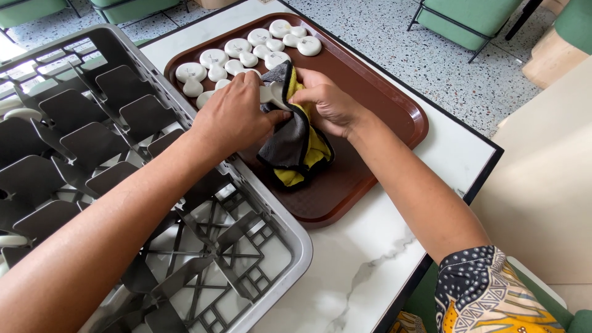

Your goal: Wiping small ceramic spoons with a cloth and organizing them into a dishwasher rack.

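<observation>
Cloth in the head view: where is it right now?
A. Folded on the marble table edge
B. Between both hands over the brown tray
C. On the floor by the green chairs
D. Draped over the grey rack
B: the grey and yellow cloth is gripped by the left hand and right hand, wrapped round a small white piece, over the brown tray.

Bright, even daylight fills the scene, strongest at ten o'clock, where glare washes out the far corner of the grey rack [24, 65]. The white marble table [370, 265] reflects softly without hot spots, and the brown tray [394, 105] carries a faint sheen along its rim at three o'clock. Shadows are soft, pooling under the cloth [296, 148] and beneath the left hand [231, 114]. Focus holds at centre; the forearm at seven o'clock looms large and slightly soft. Wide-angle bending stretches the edges.
</observation>
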